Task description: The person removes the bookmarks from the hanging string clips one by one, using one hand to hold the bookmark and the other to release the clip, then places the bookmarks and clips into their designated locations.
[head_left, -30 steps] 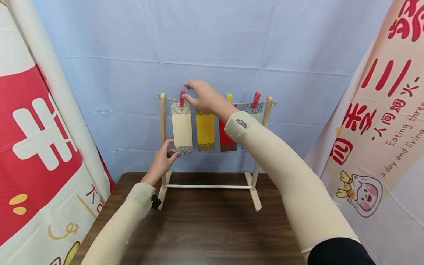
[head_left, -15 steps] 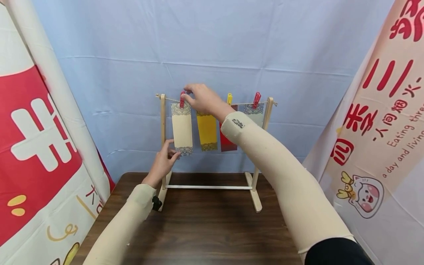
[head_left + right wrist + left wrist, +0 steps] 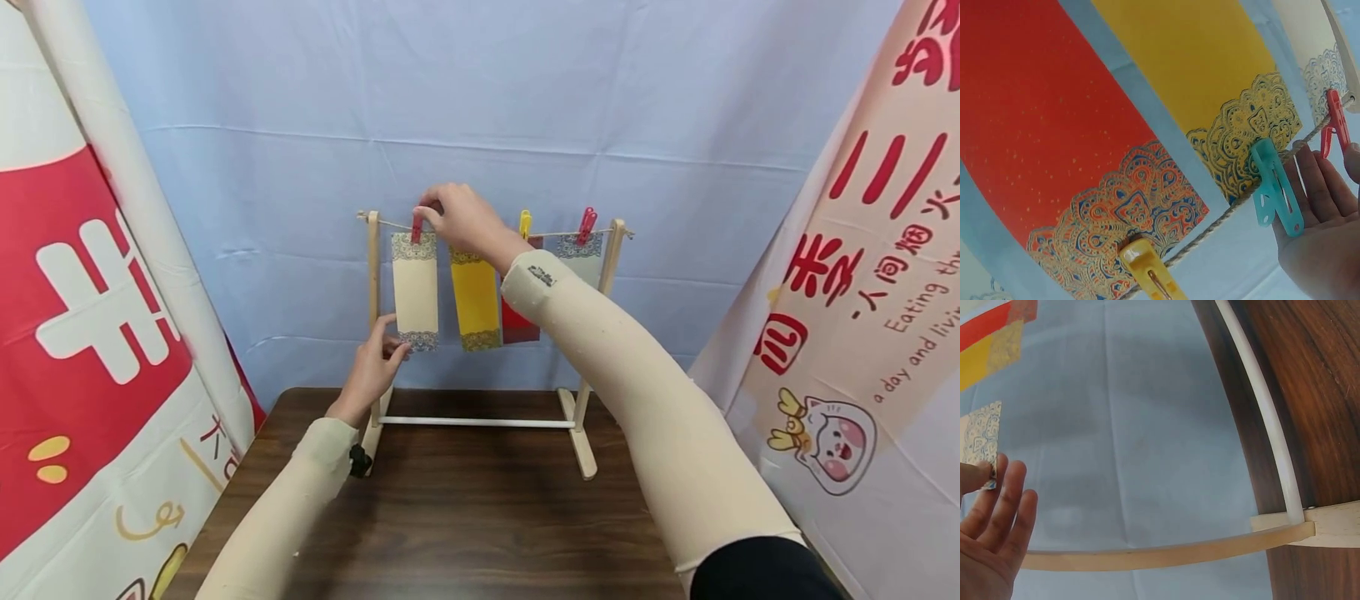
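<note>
A cream card (image 3: 416,292) with patterned ends hangs leftmost on a string, beneath a red clothespin (image 3: 417,230). My left hand (image 3: 371,367) pinches its lower left corner; in the left wrist view the thumb lies on the patterned end (image 3: 984,434), other fingers extended. Up at the string, my right hand (image 3: 467,222) pinches the handles of the red clothespin between thumb and index finger. Beside it hangs a yellow card (image 3: 477,304), its lower end tilted right. Its teal clothespin (image 3: 1277,187), visible in the right wrist view, sits in front of the right palm and is hidden in the head view.
Under a yellow clothespin (image 3: 525,222) hangs a red card (image 3: 519,323), partly behind the right forearm. A pale card (image 3: 581,268) hangs rightmost by another red clothespin (image 3: 587,225). The wooden rack (image 3: 373,292) stands on a brown table (image 3: 480,517), with blue cloth (image 3: 480,100) behind.
The right thumb and index finger have closed onto the red clothespin's handles. The yellow card's lower end has swung right, toward the red card. The left hand keeps its hold on the cream card.
</note>
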{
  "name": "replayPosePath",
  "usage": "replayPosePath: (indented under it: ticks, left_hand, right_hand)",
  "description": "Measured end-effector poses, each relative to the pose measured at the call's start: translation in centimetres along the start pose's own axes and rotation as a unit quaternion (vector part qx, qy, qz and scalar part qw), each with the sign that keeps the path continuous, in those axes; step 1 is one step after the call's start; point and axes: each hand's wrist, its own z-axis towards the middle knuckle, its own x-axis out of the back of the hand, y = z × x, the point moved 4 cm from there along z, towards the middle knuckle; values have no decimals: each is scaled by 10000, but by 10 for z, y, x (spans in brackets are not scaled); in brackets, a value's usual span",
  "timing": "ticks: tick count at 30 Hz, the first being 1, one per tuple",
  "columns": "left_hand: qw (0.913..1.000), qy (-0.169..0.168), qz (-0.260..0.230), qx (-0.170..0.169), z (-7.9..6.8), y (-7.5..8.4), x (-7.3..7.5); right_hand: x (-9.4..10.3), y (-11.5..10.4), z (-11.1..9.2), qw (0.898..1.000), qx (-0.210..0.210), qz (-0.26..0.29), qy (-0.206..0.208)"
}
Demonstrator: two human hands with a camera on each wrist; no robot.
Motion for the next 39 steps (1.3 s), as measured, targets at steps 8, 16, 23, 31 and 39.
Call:
replayPosePath:
  ticks: [8,16,23,31,39]
  left_hand:
    - [9999,150,-6,-49,-3,3,0]
    - [9999,123,-103,-44,-6,4,-2]
    - [9996,210,-198,-59,-7,4,-1]
    - [9995,252,-168,-78,-10,1,2]
    - [9996,181,-200,21,-18,-2,6]
  right_hand:
    - [0,-3,-2,9989,151,395,193]
    - [-1,-6,-9,9966,418,443,553]
    - [-1,-11,-11,9898,870,402,1050]
    - [-1,-12,-15,9797,1259,278,1533]
    - [-2,-11,-17,9759,1229,384,1762]
